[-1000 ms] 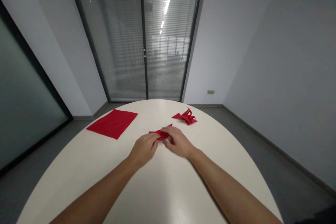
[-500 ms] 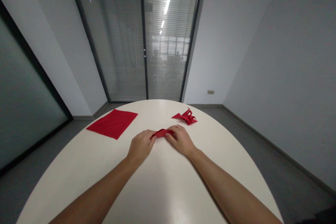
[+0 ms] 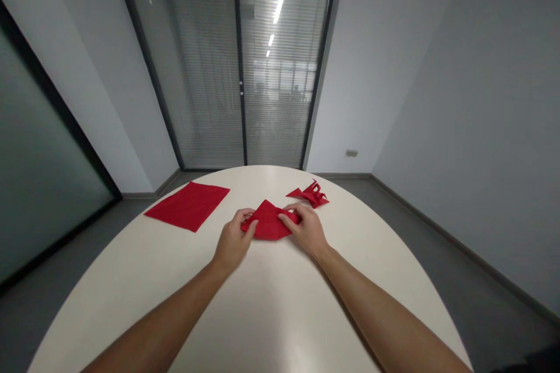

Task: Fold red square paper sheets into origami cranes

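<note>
A partly folded sheet of red paper [image 3: 268,222] is held between my two hands over the middle of the white table. Its pointed peak is turned away from me and its lower edge faces me. My left hand [image 3: 235,239] pinches the left corner, thumb in front and fingers behind. At the right side, my right hand [image 3: 307,229] grips the paper the same way, its thumb lying on the near face. The fingertips behind the paper are partly hidden.
To the left lies a flat red sheet [image 3: 188,207] of paper. Small folded red paper shapes [image 3: 311,193] sit beyond my right hand, close to the far rim of the round white table [image 3: 245,315]. Glass doors [image 3: 240,128] with blinds stand behind.
The red paper between my hands has tilted up, so its broad face and peak now show where only a narrow strip did before. Both thumbs have come onto its near face.
</note>
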A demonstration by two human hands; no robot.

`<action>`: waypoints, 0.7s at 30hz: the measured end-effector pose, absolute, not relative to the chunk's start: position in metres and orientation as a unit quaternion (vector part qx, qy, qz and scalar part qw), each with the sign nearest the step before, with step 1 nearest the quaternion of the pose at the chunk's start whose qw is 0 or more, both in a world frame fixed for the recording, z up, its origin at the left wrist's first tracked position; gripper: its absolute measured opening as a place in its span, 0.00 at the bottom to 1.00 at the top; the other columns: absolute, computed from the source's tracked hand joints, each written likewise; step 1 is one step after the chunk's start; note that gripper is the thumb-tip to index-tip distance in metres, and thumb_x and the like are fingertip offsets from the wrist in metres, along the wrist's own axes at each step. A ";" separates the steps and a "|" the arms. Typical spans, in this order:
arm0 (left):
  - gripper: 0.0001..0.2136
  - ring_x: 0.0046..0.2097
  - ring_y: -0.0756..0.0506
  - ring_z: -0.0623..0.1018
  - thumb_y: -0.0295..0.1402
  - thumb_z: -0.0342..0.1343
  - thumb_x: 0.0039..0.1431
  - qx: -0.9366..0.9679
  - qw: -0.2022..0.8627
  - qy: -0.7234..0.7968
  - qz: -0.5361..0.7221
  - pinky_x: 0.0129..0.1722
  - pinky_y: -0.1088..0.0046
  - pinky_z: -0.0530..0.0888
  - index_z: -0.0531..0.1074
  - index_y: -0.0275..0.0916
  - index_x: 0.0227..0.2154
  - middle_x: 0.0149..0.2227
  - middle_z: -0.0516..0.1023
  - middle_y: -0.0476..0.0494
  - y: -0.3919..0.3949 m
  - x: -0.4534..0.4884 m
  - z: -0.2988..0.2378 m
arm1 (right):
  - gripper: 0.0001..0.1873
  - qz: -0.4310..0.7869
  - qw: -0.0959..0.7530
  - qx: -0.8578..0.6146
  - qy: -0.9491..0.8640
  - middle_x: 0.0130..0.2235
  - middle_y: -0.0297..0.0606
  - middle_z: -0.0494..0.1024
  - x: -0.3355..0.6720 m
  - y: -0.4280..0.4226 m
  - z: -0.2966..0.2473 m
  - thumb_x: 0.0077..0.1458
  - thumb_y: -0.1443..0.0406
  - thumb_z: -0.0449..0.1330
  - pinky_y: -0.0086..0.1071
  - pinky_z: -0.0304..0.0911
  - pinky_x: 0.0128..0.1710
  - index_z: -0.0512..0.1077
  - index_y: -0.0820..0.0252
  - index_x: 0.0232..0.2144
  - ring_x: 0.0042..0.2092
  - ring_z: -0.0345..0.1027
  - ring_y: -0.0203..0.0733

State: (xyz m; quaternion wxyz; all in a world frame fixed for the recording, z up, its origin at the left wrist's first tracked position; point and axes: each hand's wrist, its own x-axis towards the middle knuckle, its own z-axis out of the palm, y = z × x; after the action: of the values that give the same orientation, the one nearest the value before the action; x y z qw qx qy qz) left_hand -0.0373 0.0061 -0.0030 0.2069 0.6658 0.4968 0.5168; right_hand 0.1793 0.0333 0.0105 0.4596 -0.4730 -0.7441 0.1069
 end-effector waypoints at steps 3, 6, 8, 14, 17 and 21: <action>0.11 0.46 0.42 0.81 0.36 0.55 0.62 0.648 0.266 0.474 0.534 0.44 0.67 0.77 0.70 0.40 0.46 0.43 0.81 0.41 0.007 -0.036 -0.003 | 0.13 0.121 0.471 -0.485 -0.727 0.27 0.34 0.75 0.178 0.033 0.011 0.59 0.53 0.63 0.34 0.61 0.35 0.76 0.56 0.38 0.32 0.68 0.44; 0.11 0.45 0.43 0.82 0.35 0.56 0.61 0.635 0.309 0.455 0.542 0.43 0.68 0.77 0.69 0.40 0.45 0.41 0.82 0.42 0.007 -0.037 -0.002 | 0.15 0.123 0.471 -0.501 -0.715 0.23 0.31 0.70 0.178 0.035 0.009 0.58 0.51 0.63 0.32 0.58 0.31 0.76 0.56 0.38 0.28 0.65 0.41; 0.11 0.44 0.43 0.82 0.35 0.56 0.61 0.634 0.316 0.461 0.535 0.41 0.69 0.77 0.68 0.40 0.45 0.39 0.82 0.43 0.007 -0.038 -0.003 | 0.16 0.121 0.458 -0.515 -0.715 0.24 0.30 0.71 0.179 0.037 0.008 0.58 0.52 0.63 0.33 0.59 0.30 0.75 0.56 0.39 0.27 0.65 0.41; 0.13 0.35 0.44 0.82 0.34 0.56 0.61 0.648 0.263 0.546 0.462 0.34 0.71 0.74 0.67 0.41 0.49 0.35 0.82 0.45 0.011 -0.042 -0.013 | 0.13 0.027 0.422 -0.469 -0.775 0.45 0.42 0.79 0.181 0.038 0.006 0.56 0.61 0.65 0.42 0.62 0.51 0.75 0.57 0.43 0.50 0.70 0.50; 0.14 0.35 0.44 0.81 0.32 0.56 0.61 0.656 0.206 0.593 0.419 0.34 0.70 0.73 0.68 0.41 0.50 0.35 0.82 0.44 0.011 -0.043 -0.012 | 0.13 0.057 0.376 -0.438 -0.815 0.47 0.41 0.78 0.177 0.031 0.008 0.61 0.62 0.61 0.38 0.64 0.51 0.75 0.55 0.48 0.49 0.71 0.46; 0.13 0.41 0.40 0.80 0.29 0.57 0.60 0.691 0.092 0.622 0.357 0.42 0.64 0.74 0.71 0.40 0.47 0.37 0.81 0.42 0.008 -0.040 -0.005 | 0.17 0.066 0.290 -0.423 -0.856 0.47 0.42 0.79 0.170 0.024 0.008 0.59 0.59 0.64 0.38 0.65 0.50 0.77 0.56 0.49 0.48 0.71 0.47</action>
State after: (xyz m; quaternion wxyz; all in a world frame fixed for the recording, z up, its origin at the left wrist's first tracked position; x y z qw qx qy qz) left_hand -0.0404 0.0076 -0.0054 0.0916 0.6906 0.6221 0.3573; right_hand 0.1702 0.0240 0.0078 0.2899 -0.4228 -0.8561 0.0663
